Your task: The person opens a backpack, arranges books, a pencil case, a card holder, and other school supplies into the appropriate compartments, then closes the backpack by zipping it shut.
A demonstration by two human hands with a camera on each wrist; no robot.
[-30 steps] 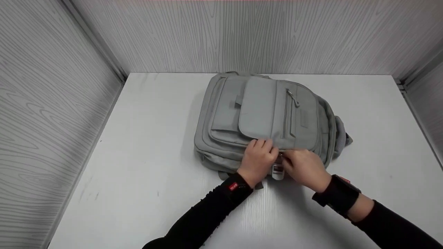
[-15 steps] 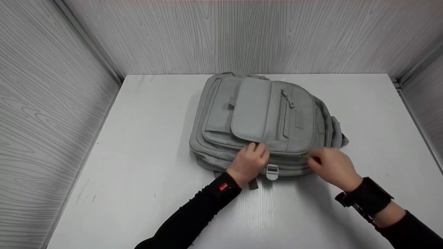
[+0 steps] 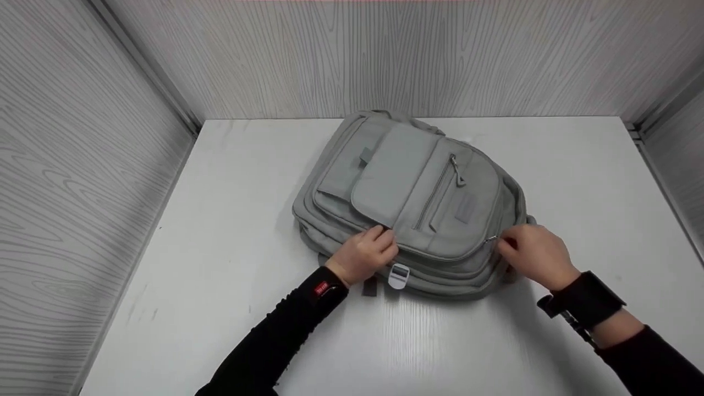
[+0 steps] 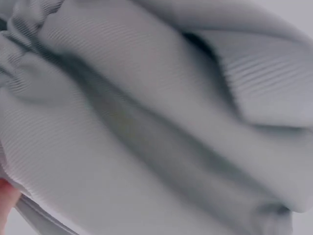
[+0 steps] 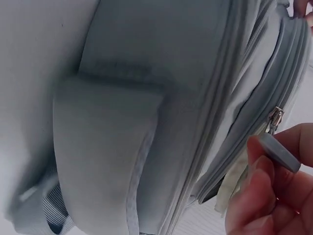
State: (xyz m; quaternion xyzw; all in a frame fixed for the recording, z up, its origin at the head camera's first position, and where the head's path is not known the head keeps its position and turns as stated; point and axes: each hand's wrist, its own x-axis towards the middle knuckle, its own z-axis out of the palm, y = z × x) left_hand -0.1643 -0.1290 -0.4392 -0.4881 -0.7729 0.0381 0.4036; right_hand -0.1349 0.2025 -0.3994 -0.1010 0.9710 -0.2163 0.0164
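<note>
A grey backpack [image 3: 396,181] lies on its back on the white table, its top end to the right. My left hand [image 3: 366,253] grips the fabric at its near edge, below the front flap [image 3: 393,170]. In the left wrist view only a fingertip [image 4: 7,196] shows beside the grey cloth. At the lower right of the bag, my right hand [image 3: 536,256] pinches a zipper pull [image 5: 279,152] between thumb and forefinger. The metal slider [image 5: 276,116] sits on a zipper with a gap in the cloth behind it.
A pale strap buckle [image 3: 399,276] hangs at the bag's near side. Another zipper [image 3: 434,192] runs across the front pocket. White table surface [image 3: 236,275] surrounds the bag, with wood-grain panels [image 3: 341,60] at the back and sides.
My right hand has drawn the zipper pull rightward along the near edge, away from my left hand. The backpack has turned clockwise. My left hand has shifted left with its edge.
</note>
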